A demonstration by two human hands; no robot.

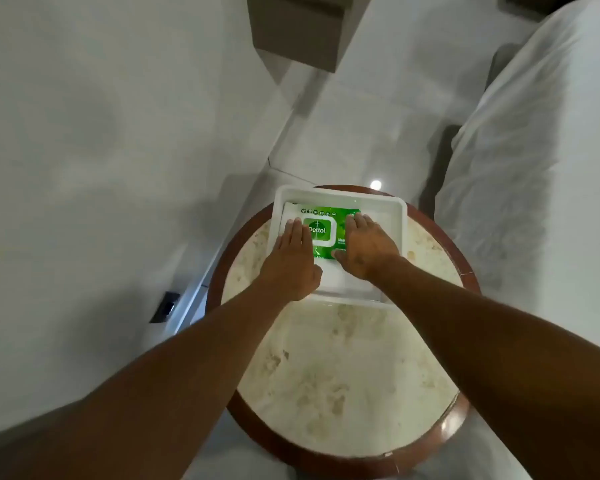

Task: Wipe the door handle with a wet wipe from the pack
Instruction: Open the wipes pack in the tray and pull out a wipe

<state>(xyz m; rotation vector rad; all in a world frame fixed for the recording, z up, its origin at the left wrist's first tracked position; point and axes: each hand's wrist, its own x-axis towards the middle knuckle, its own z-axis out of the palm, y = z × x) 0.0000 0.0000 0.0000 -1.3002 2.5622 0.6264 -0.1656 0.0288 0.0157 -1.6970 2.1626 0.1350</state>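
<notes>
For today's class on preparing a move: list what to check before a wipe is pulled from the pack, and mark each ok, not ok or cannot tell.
1. Pack sits flat in the tray: ok.
2. Tray rests on the table: ok.
3. Flap is open: not ok, it looks closed.
4. Left hand steadies the pack: ok, it lies flat on the left end.
5. Right hand is at the flap: not ok, it rests on the pack's right part, beside the flap.
6. Door handle in sight: cannot tell, none in view.
</notes>
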